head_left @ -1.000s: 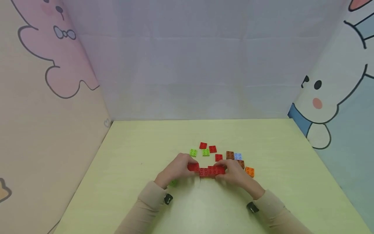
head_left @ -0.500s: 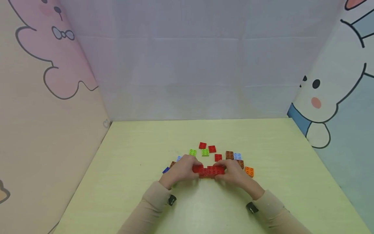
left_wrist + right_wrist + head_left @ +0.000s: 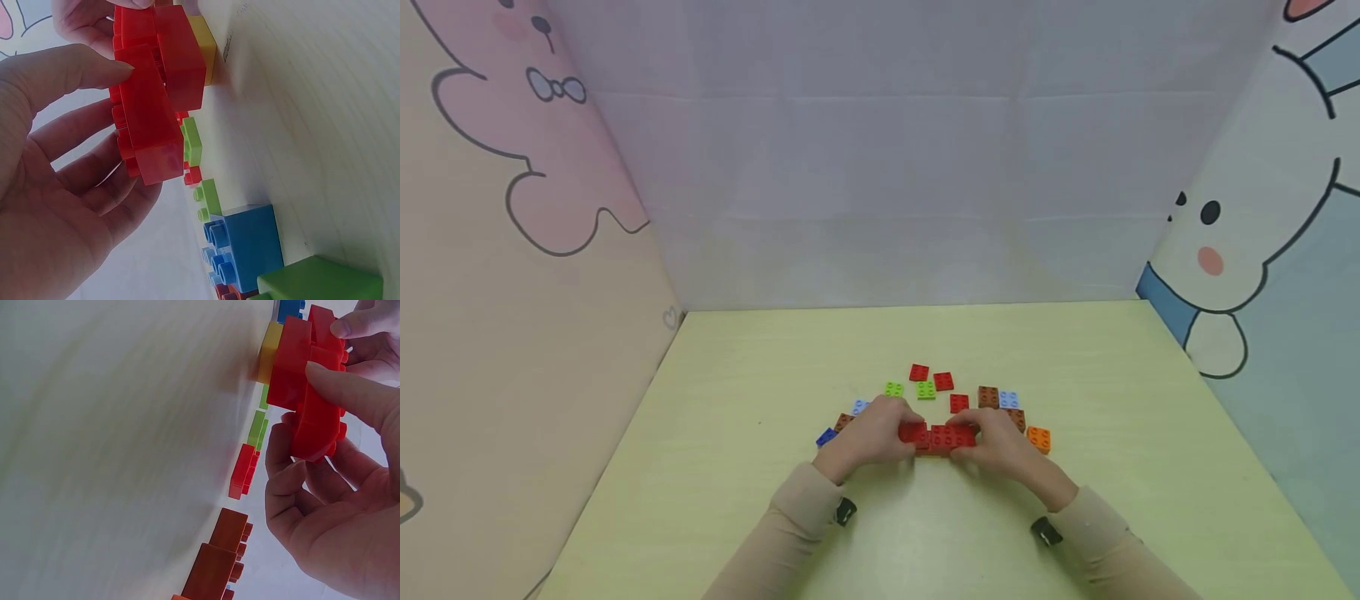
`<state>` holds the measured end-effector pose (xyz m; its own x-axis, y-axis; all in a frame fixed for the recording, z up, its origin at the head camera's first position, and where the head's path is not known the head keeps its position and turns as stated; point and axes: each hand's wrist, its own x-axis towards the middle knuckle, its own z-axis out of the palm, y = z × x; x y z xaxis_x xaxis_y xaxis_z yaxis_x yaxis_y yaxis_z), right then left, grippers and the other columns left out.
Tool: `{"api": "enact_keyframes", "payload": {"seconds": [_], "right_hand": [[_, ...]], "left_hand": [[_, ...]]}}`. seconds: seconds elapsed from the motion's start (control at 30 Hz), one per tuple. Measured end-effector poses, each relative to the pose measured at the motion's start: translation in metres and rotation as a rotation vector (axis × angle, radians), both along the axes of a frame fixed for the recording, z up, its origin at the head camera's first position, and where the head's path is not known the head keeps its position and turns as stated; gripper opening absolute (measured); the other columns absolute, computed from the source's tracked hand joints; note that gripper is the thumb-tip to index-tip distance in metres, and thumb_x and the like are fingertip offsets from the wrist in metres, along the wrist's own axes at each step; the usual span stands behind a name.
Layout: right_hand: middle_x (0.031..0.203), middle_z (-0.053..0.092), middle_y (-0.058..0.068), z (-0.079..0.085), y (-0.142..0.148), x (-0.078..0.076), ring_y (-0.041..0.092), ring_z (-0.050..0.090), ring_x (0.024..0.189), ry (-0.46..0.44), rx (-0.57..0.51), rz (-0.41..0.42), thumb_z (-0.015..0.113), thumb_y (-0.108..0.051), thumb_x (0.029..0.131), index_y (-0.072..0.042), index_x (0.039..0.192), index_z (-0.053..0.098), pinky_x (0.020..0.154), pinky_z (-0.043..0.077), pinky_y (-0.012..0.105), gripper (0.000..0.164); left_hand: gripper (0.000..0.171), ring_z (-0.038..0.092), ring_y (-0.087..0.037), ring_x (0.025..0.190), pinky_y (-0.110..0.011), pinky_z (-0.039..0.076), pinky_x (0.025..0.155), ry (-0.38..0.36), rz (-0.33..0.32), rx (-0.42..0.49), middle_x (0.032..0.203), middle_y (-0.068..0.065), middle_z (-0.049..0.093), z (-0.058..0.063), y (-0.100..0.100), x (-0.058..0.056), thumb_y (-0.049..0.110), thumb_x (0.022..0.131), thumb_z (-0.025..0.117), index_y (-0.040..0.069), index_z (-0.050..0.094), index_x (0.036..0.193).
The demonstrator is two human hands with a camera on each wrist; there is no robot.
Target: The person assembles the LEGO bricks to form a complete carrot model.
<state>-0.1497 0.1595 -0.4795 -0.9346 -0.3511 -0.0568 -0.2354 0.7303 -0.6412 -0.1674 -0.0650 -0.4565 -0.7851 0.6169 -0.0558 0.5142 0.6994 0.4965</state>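
Between thumb and fingers, my left hand pinches a red building brick at the left end of a small stack. Another red brick, on the stack's right side, is gripped by my right hand. Both stand over a lower red brick and jut out past its ends. A yellow brick lies at the bottom, against the table. In the left wrist view the left brick looks slightly tilted, with a narrow gap to the lower one. Whether its studs are pressed home I cannot tell.
Behind the hands lie loose red bricks and green bricks. Brown bricks, a light blue brick and an orange brick sit right. Near the left hand are a blue brick and a green brick.
My left hand has moved right with its red brick, bringing it over the lower brick and up against the right red one. The right hand has stayed nearly still.
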Motion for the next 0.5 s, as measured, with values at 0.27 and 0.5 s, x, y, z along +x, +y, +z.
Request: {"api": "enact_keyframes", "payload": {"seconds": [0.27,0.5], "right_hand": [[0.095,0.061,-0.009,0.0005,0.0002,0.0006,0.014,0.051,0.087,-0.007,-0.005,0.001,0.083,-0.019,0.074,-0.016,0.107,0.071,0.073,0.046,0.032,0.034],[0.096,0.061,-0.008,0.0014,0.0004,0.0006,0.014,0.051,0.087,-0.008,-0.002,0.001,0.083,-0.019,0.074,-0.016,0.107,0.071,0.072,0.046,0.032,0.035]], "left_hand": [[0.034,0.053,-0.007,0.09,-0.024,0.044,0.078,0.015,-0.008,0.01,0.1,0.006,0.064,-0.0007,0.0008,0.0003,0.016,0.078,0.075,0.01,0.072,0.112],[0.033,0.053,-0.007,0.089,-0.024,0.044,0.077,0.03,-0.008,0.038,0.099,0.006,0.064,-0.0037,0.0009,-0.0003,0.016,0.078,0.076,0.01,0.073,0.11]]}}
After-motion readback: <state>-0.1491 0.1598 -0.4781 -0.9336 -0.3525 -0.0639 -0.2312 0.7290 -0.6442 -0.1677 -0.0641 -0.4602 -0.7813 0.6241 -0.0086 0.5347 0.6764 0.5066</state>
